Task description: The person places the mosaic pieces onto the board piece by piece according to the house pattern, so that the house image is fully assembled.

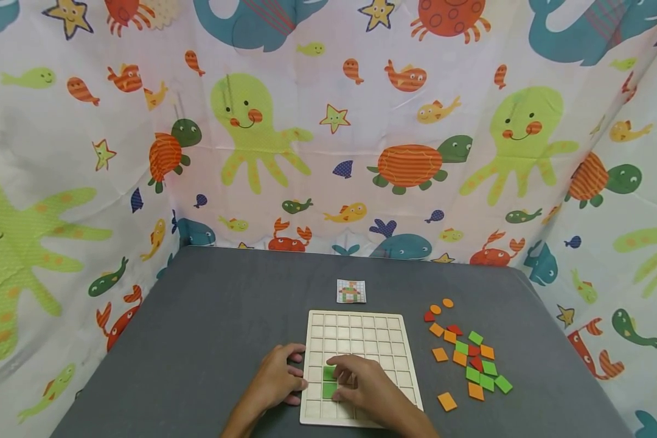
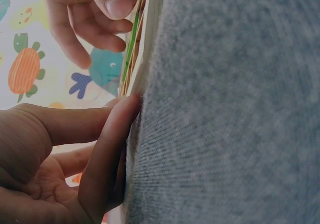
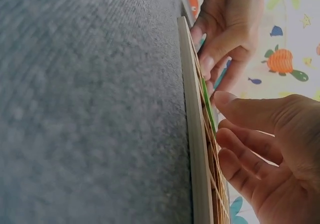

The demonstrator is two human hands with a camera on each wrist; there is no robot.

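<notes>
A pale wooden grid board [image 1: 356,331] lies on the dark grey table. Two green square tiles [image 1: 329,390] sit one behind the other in its second column from the left. My left hand [image 1: 274,377] rests at the board's left edge, fingertips touching the rim; the left wrist view shows its thumb and fingers [image 2: 95,154] close up against that edge. Above the green tiles is my right hand [image 1: 369,386], index finger and thumb spread apart near them. In the right wrist view that right hand [image 3: 270,149] shows nothing between its thumb and fingers.
Loose orange, green and red tiles [image 1: 475,374] lie scattered right of the board, with two orange round pieces [image 1: 441,306] behind them. A small pattern card [image 1: 351,291] lies beyond the board's far edge. A sea-animal curtain [image 1: 328,201] surrounds the table.
</notes>
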